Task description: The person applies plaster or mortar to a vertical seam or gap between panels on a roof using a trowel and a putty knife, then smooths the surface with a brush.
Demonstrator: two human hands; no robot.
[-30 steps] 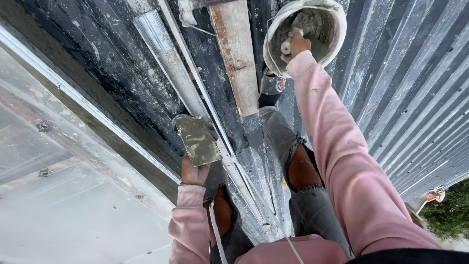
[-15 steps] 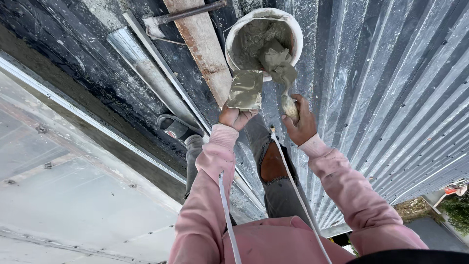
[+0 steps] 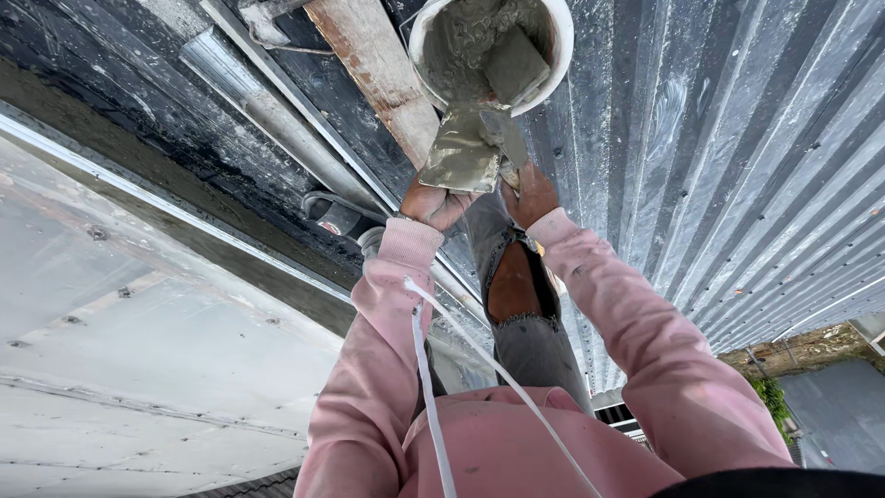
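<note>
— What does the left hand hold?

— A flat, square metal plate smeared with wet grey mortar. The fingers are wrapped round its lower edge, closed on it, and the plate tilts up towards the round white plastic bucket.

— And the right hand?

— It is closed on the handle of a small mortar-caked trowel. The blade lies just beside the plate, touching its right edge, right under the bucket's rim.

— Where does the bucket sit?

— At the top of the view, above both hands, on the grey corrugated metal roof sheeting. It is filled with grey mortar, and a blocky grey lump rests inside against the right wall.

— What else lies about?

— A weathered wooden plank runs slantwise to the left of the bucket, and a grey metal pipe lies further left over black roofing. Both arms wear pink sleeves, white hood cords hang from the chest, and a bare knee shows through torn grey jeans between the forearms.
</note>
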